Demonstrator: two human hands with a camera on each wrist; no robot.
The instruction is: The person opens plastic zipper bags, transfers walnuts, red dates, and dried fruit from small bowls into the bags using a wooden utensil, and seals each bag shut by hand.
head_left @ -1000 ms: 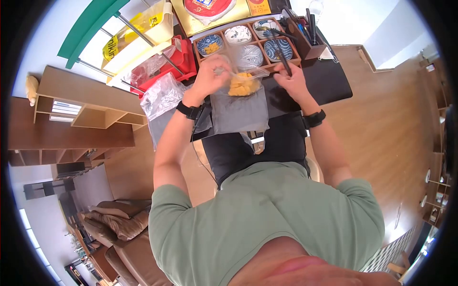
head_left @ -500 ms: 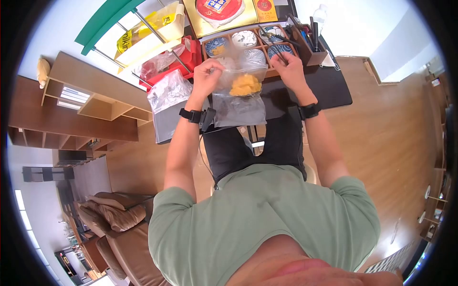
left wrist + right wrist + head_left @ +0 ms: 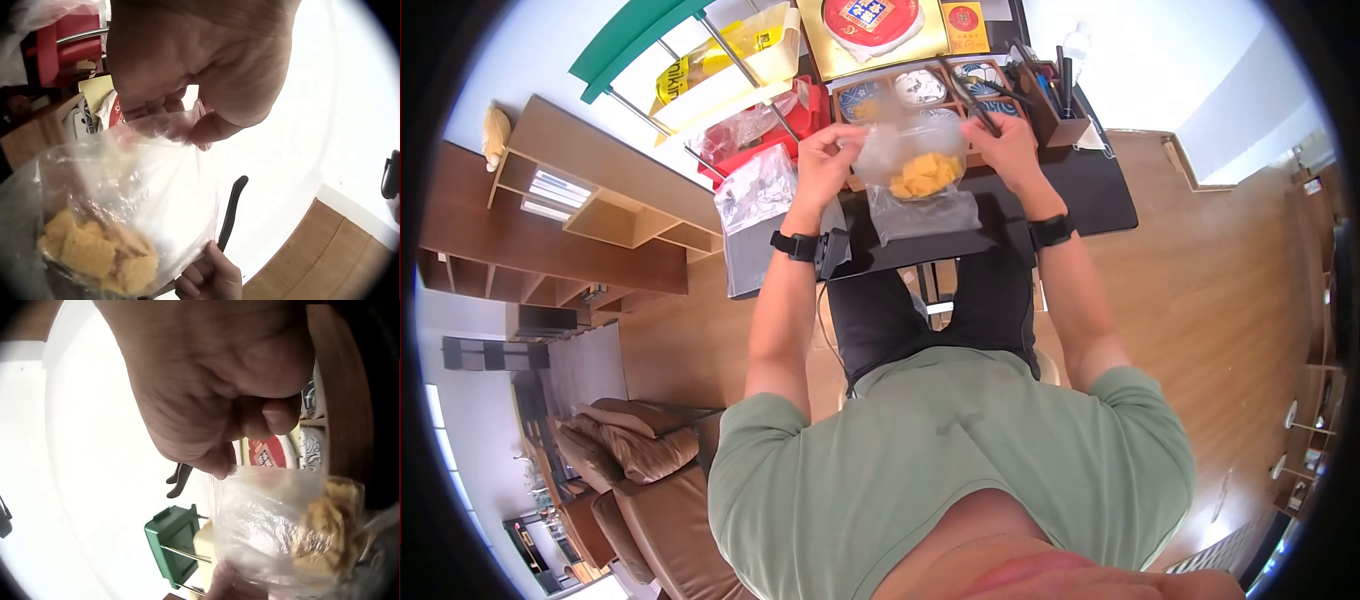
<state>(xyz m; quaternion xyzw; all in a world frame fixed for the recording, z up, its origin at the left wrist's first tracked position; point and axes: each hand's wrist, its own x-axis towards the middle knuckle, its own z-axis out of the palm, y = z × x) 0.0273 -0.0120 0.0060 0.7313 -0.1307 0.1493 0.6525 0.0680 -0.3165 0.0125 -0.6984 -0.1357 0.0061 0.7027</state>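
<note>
A clear plastic bag (image 3: 895, 150) hangs between both hands, with yellow chips (image 3: 927, 176) gathered in its bottom. My left hand (image 3: 828, 165) pinches one upper edge of it between thumb and fingers. At the opposite edge, my right hand (image 3: 1008, 155) pinches the bag and also holds dark tongs (image 3: 965, 88), which point away over the bowls. The left wrist view shows the bag's film (image 3: 181, 181) stretched between the two hands. Behind it, a wooden divided box (image 3: 1040, 108) holds several patterned bowls (image 3: 920, 88); the far-left bowl (image 3: 860, 97) has yellow pieces in it.
Another clear bag (image 3: 925, 215) lies flat at the table's front edge. To the left are a red basket (image 3: 800, 120), crumpled clear plastic (image 3: 755, 190) and a rack with a green top (image 3: 635, 45). A pen holder (image 3: 1055, 125) stands at the right, a round red package (image 3: 870, 20) at the back.
The right hand, with the tongs, has come to the bag's right edge and now pinches it. The bag is spread wider between both hands, and its chips have shifted slightly right.
</note>
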